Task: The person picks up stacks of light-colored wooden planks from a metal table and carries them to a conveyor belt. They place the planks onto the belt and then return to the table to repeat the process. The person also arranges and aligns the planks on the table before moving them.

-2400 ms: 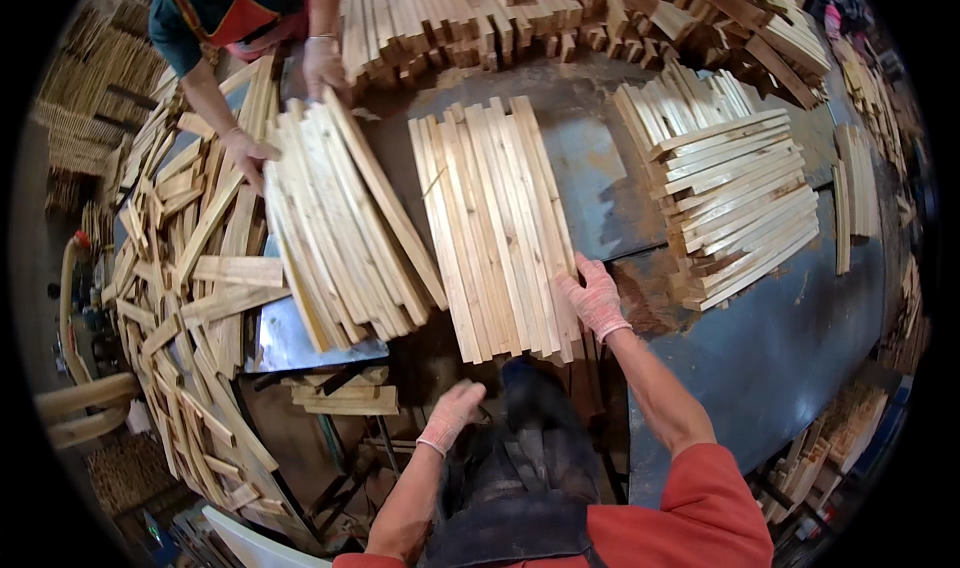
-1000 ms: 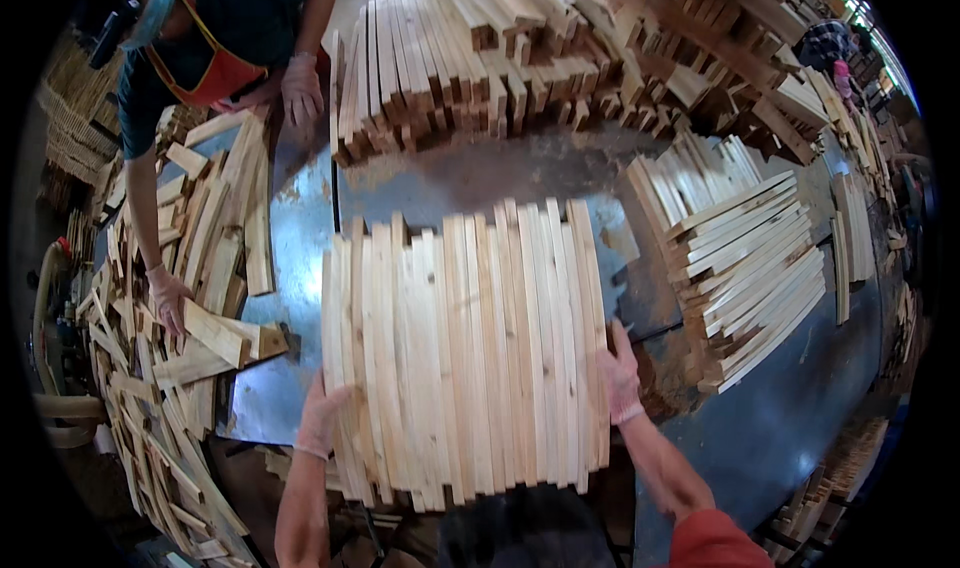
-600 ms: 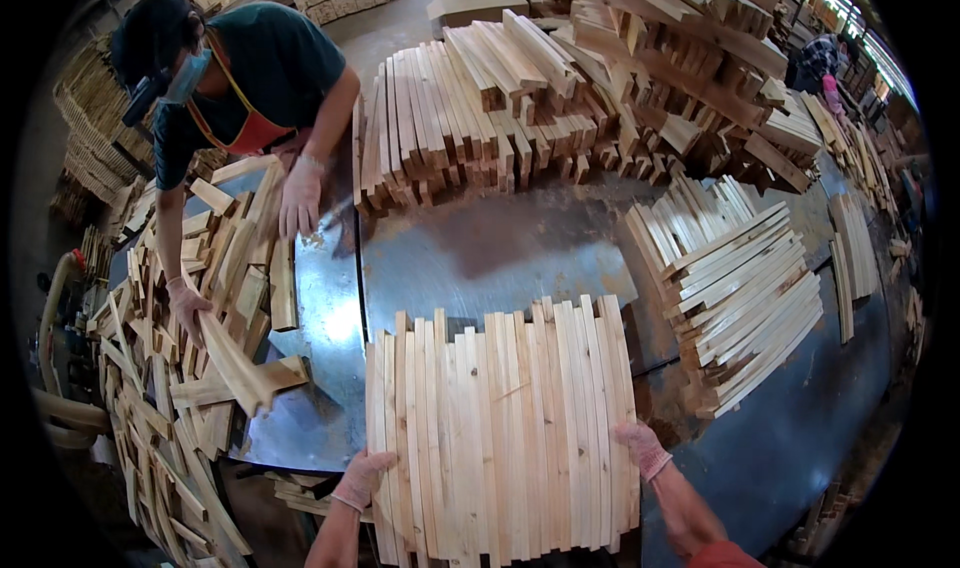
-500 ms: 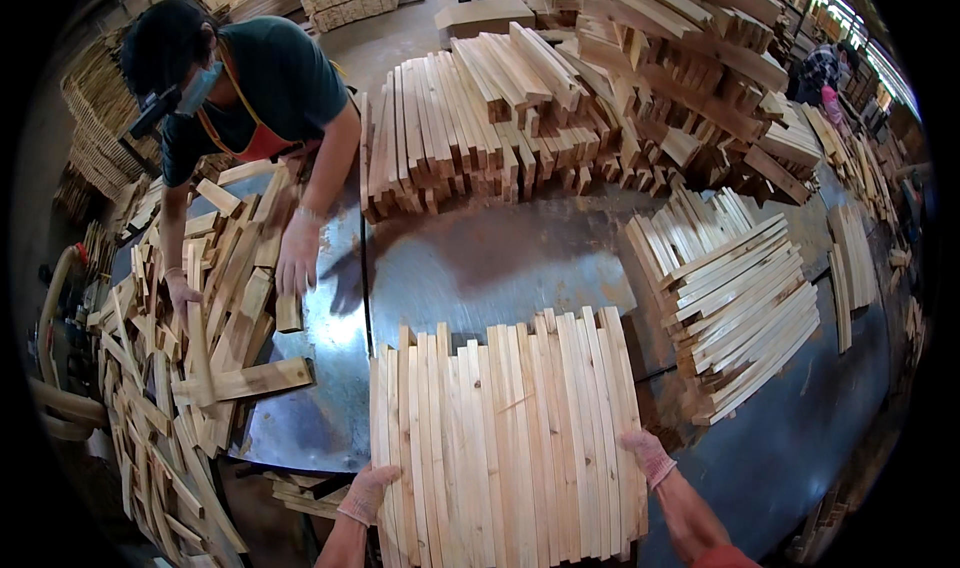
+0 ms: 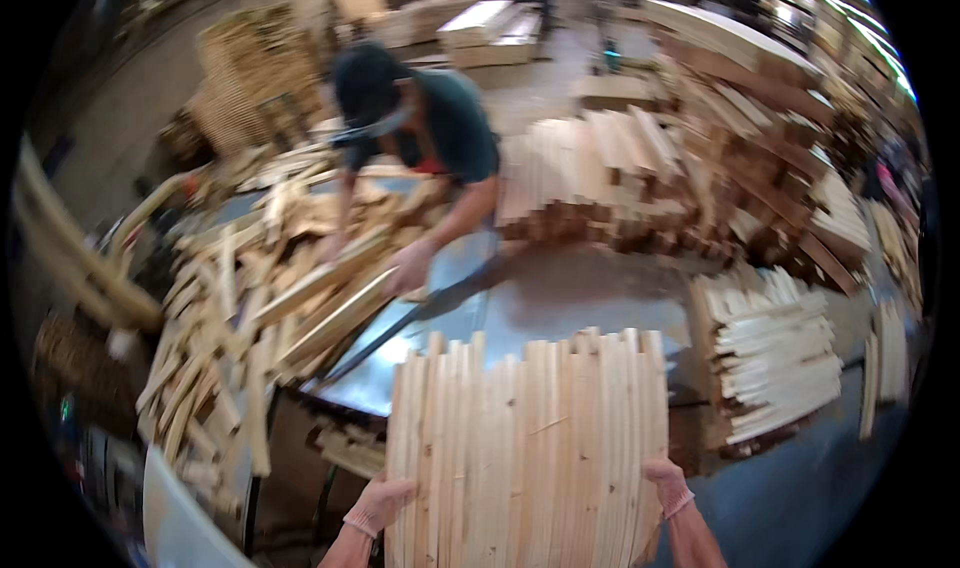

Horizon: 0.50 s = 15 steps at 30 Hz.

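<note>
Wooden slats [image 5: 527, 453], pale and set side by side in one broad bundle, fill the near middle of the view, their long edges running away from the person and their far ends uneven. Left hand [image 5: 378, 505] in a pinkish glove presses against the bundle's near left edge with curled fingers, and right hand [image 5: 668, 485], gloved the same, clamps the near right edge, so the bundle is squeezed between the two. It lies over the near part of a grey metal table [image 5: 560, 303], whose bare top shows just beyond the slat ends. To the right, near the bundle but apart from it, sits a neat stack of short boards [image 5: 775, 358], layered flat. To the left, a loose heap of offcuts [image 5: 255, 308] sprawls across the table's left side and over its edge. Beyond that heap a co-worker [image 5: 425, 133] in a dark shirt bends over the table, one hand [image 5: 408, 268] resting on the sticks. Farther back, right of this person, long rows of stacked timber [image 5: 640, 183] stretch toward the far right, blurred.
</note>
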Each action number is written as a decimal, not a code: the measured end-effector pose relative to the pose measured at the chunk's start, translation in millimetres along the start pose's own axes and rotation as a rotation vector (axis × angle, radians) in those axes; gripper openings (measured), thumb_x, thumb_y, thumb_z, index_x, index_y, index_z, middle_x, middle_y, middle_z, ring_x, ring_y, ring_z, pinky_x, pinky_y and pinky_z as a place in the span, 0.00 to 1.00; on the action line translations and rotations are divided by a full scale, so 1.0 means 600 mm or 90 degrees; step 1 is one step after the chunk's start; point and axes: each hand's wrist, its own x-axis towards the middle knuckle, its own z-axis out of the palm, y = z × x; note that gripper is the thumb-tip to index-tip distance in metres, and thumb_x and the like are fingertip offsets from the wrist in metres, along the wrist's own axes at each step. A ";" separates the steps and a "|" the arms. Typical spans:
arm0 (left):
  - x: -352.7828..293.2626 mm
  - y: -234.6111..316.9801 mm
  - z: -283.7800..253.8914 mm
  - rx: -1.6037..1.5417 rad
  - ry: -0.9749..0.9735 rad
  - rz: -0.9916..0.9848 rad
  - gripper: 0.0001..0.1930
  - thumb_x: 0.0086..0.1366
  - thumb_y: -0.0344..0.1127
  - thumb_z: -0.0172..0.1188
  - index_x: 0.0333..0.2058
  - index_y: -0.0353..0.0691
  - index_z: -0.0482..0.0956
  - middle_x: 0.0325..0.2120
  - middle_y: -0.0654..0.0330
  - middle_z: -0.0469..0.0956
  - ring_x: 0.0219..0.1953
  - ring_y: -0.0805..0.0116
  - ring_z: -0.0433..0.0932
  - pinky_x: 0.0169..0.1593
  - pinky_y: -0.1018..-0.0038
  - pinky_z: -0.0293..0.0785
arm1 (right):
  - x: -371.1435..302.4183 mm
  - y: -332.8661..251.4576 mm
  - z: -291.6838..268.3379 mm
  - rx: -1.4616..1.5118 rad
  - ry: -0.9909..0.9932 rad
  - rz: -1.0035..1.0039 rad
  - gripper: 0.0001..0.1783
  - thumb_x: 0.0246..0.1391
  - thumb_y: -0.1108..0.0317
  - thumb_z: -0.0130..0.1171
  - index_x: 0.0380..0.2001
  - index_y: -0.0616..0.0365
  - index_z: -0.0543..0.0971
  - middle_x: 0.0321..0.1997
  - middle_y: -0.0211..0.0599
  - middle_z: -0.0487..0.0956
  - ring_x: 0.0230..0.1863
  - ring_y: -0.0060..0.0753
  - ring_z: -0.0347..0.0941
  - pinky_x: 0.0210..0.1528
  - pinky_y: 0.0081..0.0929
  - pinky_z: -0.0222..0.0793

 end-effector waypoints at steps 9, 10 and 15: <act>-0.411 -0.124 -0.138 -0.011 0.036 0.258 0.41 0.63 0.38 0.71 0.73 0.36 0.66 0.65 0.57 0.77 0.62 0.67 0.77 0.68 0.67 0.71 | -0.177 0.002 0.282 -0.024 -0.359 0.017 0.44 0.50 0.60 0.68 0.67 0.70 0.68 0.61 0.53 0.81 0.57 0.52 0.82 0.58 0.49 0.82; -0.458 -0.150 -0.161 -0.005 0.043 0.297 0.44 0.62 0.38 0.72 0.75 0.36 0.64 0.67 0.57 0.75 0.64 0.66 0.76 0.70 0.66 0.69 | -0.207 0.017 0.314 -0.022 -0.391 0.026 0.45 0.50 0.59 0.68 0.68 0.69 0.67 0.62 0.54 0.80 0.58 0.53 0.82 0.58 0.50 0.82; -0.733 -0.290 -0.237 -0.073 0.173 0.398 0.47 0.59 0.40 0.74 0.75 0.35 0.64 0.67 0.56 0.75 0.65 0.64 0.75 0.70 0.65 0.70 | -0.358 0.111 0.471 -0.031 -0.560 0.108 0.52 0.51 0.56 0.71 0.74 0.68 0.59 0.66 0.58 0.76 0.59 0.61 0.80 0.59 0.59 0.83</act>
